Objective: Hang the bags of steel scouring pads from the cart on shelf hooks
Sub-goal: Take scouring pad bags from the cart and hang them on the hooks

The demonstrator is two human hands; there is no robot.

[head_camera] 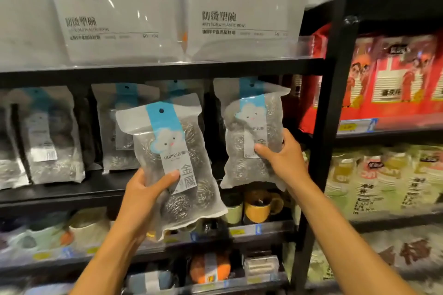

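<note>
Left hand (143, 189) grips bag 1 (175, 163) of steel scouring pads by its lower left edge, with the thumb across the front label and the fingers curled behind. Bag 1 is tilted, top leaning left, and held out in front of the hanging row. The hole in its blue header is visible and nothing passes through it.

Right hand (285, 153) grips bag 2 (249, 127) at its right edge, thumb on the front and fingers wrapped round the side. Bag 2 is upright, with its header tucked up under the black shelf edge (167, 72). Can't tell whether it is on a hook.

Surroundings:
- 2 hung bags at left (52, 132), (119, 122). Bag 1 overlaps the second of these and mostly hides a third bag (175, 88) behind it.
- Black upright (318, 127) stands just right of bag 2, close to the right wrist.
- Plastic bowl packs (242, 19) sit on the shelf above, and their bottoms reach down to the shelf edge.
- Below bag 2 is a yellow mug (259, 208), and lower still an orange pack (208, 268).
- In the right bay are red packs (395, 79) up top and green cup stacks (383, 175) under them.
</note>
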